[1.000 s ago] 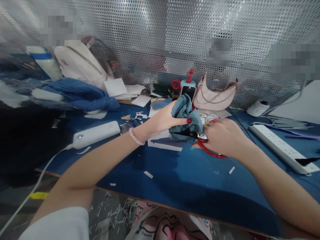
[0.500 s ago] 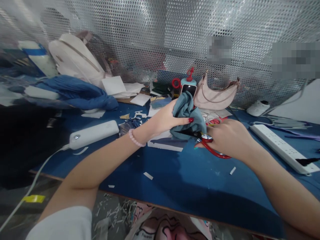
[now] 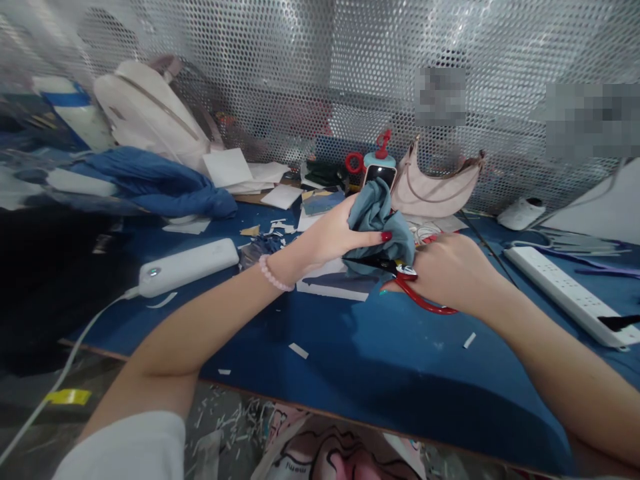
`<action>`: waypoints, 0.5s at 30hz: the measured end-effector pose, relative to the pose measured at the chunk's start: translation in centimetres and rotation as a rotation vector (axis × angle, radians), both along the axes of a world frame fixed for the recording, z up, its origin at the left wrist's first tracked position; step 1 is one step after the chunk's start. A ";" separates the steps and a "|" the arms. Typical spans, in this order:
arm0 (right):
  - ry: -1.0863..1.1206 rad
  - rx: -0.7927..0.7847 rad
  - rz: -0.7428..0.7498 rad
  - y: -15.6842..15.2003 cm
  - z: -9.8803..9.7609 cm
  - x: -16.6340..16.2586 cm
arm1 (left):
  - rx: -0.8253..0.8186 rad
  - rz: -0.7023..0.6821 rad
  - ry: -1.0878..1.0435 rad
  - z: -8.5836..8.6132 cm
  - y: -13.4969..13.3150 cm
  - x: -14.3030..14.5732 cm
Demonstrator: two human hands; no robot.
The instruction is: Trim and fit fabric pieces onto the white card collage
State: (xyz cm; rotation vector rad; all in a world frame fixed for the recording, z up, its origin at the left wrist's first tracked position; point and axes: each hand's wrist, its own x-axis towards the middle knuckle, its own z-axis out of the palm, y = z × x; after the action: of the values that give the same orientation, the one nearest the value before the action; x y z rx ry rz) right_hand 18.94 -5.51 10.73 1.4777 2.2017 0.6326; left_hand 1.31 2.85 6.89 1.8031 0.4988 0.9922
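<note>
Bunched blue-grey cloth (image 3: 376,217) is gripped by my left hand (image 3: 335,233), its thumb with a red nail pressed across the front. My right hand (image 3: 453,270) is closed round red-handled scissors (image 3: 425,303). The dark blades point left and lie against the lower edge of the cloth; how far they are apart is hard to see. Some of the right fingers are hidden behind the handles and the back of the hand. Beneath the cloth, paper with a white strip (image 3: 333,291) lies on the blue table (image 3: 350,360).
A white power bank-like device (image 3: 189,267) with a cable lies left, near blue fabric (image 3: 160,183) and a pale backpack (image 3: 145,113). Behind my hands stand a phone (image 3: 381,175), a bottle (image 3: 384,155) and a pink handbag (image 3: 437,190). A power strip (image 3: 570,293) lies right.
The scissors and my right hand have shifted slightly left against the cloth. My left hand keeps its hold, and the whole view has moved a little.
</note>
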 end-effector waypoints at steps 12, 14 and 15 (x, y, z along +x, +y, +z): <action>0.013 0.016 0.057 0.2 -0.2 -0.2 | 0.042 -0.015 0.049 0.4 0.1 -0.2; 0.000 0.013 0.081 0.2 -0.2 -0.3 | 0.041 -0.014 0.048 0.4 0.1 -0.2; -0.002 0.019 0.096 0.2 -0.2 -0.3 | 0.038 -0.014 0.044 0.4 0.1 -0.1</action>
State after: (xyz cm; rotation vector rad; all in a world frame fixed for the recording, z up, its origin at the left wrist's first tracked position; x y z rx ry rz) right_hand 18.66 -5.30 10.50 1.3872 2.2823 0.6873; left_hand 1.18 2.92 7.30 1.8640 0.4965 0.9595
